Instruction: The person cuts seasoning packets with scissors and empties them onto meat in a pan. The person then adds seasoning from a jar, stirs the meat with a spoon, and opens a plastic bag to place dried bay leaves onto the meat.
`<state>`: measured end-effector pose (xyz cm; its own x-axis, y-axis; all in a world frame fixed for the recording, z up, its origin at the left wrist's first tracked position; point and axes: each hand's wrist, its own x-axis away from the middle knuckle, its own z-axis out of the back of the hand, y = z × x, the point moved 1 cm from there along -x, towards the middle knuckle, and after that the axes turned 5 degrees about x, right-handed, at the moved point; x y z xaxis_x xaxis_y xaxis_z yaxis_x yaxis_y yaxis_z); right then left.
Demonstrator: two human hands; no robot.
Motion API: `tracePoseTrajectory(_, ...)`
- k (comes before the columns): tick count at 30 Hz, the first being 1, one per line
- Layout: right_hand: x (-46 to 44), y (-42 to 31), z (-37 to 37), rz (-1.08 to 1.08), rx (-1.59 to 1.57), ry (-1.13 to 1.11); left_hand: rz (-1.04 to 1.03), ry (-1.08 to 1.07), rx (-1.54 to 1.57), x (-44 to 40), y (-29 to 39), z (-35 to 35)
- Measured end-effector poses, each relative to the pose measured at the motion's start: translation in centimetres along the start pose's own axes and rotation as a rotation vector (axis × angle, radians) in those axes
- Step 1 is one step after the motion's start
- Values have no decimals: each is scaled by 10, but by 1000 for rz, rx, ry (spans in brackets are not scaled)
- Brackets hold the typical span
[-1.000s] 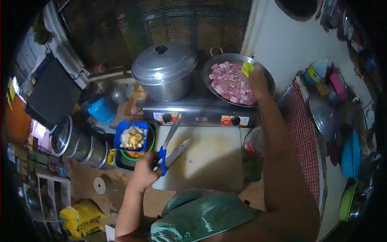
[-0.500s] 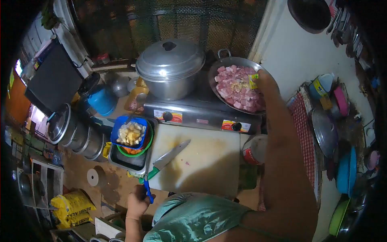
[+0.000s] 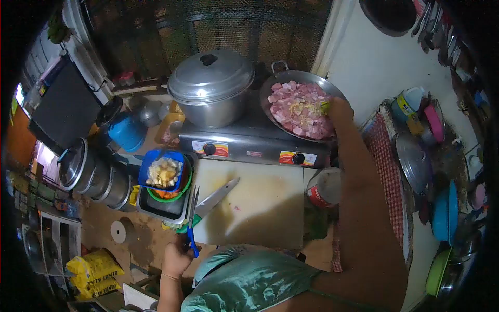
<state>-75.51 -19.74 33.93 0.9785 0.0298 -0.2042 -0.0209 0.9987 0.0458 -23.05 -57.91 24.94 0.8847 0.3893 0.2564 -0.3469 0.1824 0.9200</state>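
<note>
My left hand [image 3: 176, 258] is closed round the blue handles of a pair of scissors [image 3: 193, 240], whose blades point away from me with their tips apart. Above the right side of a wide wok [image 3: 266, 106], my right hand [image 3: 341, 111] grips a small yellow-green sachet [image 3: 326, 107], mostly covered by the fingers. Cubes of raw pink meat [image 3: 291, 99] fill the wok, with pale yellowish bits [image 3: 306, 109] scattered over them. A knife [image 3: 215, 195] with a green handle lies on the white cutting board [image 3: 270, 208], close to the scissors.
A big lidded pot [image 3: 208, 104] stands beside the wok on the two-burner stove [image 3: 249, 148]. Left of the board, a blue basket [image 3: 142, 174] of pale chopped pieces sits on a green one [image 3: 188, 191]. A tin can [image 3: 325, 187] stands right of the board.
The scissor blades have spread apart. My right hand has turned, so less of the sachet shows. The whole view has shifted slightly.
</note>
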Motion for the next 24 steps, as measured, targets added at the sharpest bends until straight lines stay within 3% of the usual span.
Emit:
tracePoseTrajectory(1, 7, -5, 10, -57, 1, -81, 7, 1, 10, -2, -6, 0)
tracePoseTrajectory(4, 16, -8, 2, 46, 90, -7, -7, 16, 27, -5, -19, -5)
tracePoseTrajectory(7, 21, -15, 17, -99, -68, 178, -53, 24, 35, -5, -14, -5)
tracePoseTrajectory(10, 23, -11, 18, 59, 75, -81, -101, 18, -56, 1, -1, -8)
tracePoseTrajectory(13, 16, -11, 13, -38, 146, 221, -139, 24, -102, -8, -16, -3)
tracePoseTrajectory(16, -2, 0, -11, 27, 16, 42, -61, 27, 6, 1, -18, -5)
tracePoseTrajectory(19, -2, -1, -13, -41, 73, 126, -50, 47, 110, 0, -2, -3)
tracePoseTrajectory(24, 27, -15, 2, -63, -101, 519, -64, 74, 97, 0, -10, -1)
